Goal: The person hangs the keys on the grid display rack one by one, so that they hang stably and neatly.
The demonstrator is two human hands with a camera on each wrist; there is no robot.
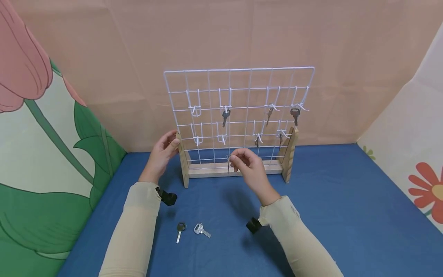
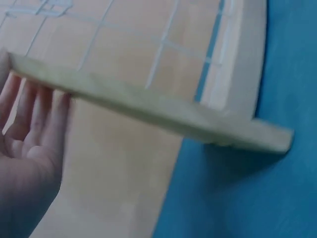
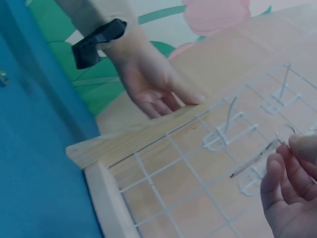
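Observation:
A white wire grid rack (image 1: 238,70) stands in wooden supports at the back of the table. My left hand (image 1: 160,156) grips the upper end of its left wooden upright (image 1: 183,163), thumb on the near side and fingers behind. In front of the lower part of the grid, my right hand (image 1: 254,173) pinches a key (image 3: 255,161) by its thin ring between thumb and fingertips. That key hangs below the fingertips, near the lower second hook (image 1: 222,138). On the blue cloth lie a black-headed key (image 1: 181,227) and a silver key (image 1: 202,230), apart from both hands.
Several keys hang from white hooks, among them a dark-headed key (image 1: 226,113) in the upper row and another key (image 1: 295,112) at the far right. A wooden crossbar (image 1: 207,171) joins the uprights. Behind the rack is a tan backdrop (image 1: 214,34).

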